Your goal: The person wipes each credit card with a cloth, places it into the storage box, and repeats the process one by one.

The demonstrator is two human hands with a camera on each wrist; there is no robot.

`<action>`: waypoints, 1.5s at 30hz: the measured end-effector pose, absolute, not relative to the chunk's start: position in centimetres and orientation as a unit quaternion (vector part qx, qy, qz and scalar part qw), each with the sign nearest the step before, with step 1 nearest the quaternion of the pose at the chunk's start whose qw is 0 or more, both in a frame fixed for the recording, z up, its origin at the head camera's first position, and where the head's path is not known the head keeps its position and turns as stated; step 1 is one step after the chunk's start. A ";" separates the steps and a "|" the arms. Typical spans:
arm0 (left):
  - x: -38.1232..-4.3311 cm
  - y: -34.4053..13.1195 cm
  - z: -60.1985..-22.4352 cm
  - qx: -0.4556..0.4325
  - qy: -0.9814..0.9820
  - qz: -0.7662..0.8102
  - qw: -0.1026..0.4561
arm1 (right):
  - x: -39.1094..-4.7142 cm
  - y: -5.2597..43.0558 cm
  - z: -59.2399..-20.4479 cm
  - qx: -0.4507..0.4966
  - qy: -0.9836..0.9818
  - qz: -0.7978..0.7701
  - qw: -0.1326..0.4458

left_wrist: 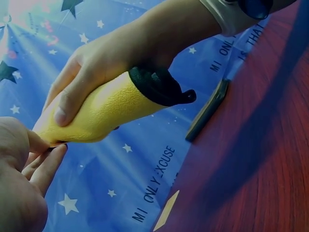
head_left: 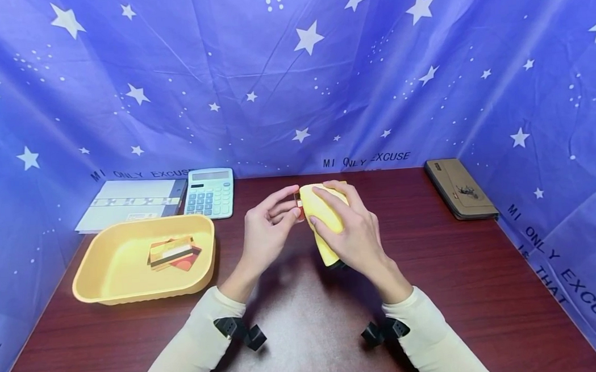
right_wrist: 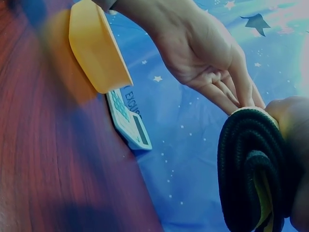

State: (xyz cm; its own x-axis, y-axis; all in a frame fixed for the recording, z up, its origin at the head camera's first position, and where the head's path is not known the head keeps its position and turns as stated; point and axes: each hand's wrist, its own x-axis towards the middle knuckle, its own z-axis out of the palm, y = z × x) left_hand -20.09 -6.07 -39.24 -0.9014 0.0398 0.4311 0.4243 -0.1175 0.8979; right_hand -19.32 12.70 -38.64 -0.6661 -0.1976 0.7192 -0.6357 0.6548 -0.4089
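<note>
My right hand (head_left: 354,228) grips a folded cloth (head_left: 315,205), yellow on one side and dark on the other. In the right wrist view its dark layers show end-on in the cloth (right_wrist: 236,159). At the cloth's left end, my left hand (head_left: 264,225) pinches the edge of a small reddish card (head_left: 299,203) between thumb and fingers. Most of that card is hidden by the cloth and fingers. Both hands are raised over the middle of the table, close together.
On the left stands a yellow basin (head_left: 128,264) with several overlapping bank cards (head_left: 171,253) inside. Behind it are a light blue calculator (head_left: 210,194) and a white-grey box (head_left: 130,205). A brown wallet (head_left: 462,187) lies at the back right. Starry blue curtain surrounds the table.
</note>
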 end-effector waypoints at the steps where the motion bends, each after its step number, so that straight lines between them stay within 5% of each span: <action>1: -20.1 -6.1 -39.2 -0.177 -0.652 -0.725 0.132 | -19.4 12.8 -38.6 0.241 -0.849 0.335 0.329; 45: -20.0 -11.3 -36.2 -0.117 -0.683 -0.712 0.111 | -21.6 16.7 -38.4 0.148 -0.854 0.373 0.331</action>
State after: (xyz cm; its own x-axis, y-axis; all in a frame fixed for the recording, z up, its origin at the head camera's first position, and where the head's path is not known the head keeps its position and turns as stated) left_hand -20.03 -11.32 -36.21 -0.9481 0.0014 0.3181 0.3178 -0.0416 0.9473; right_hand -21.61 16.66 -38.36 -0.7365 -0.0061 0.6765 -0.5006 0.6775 -0.5389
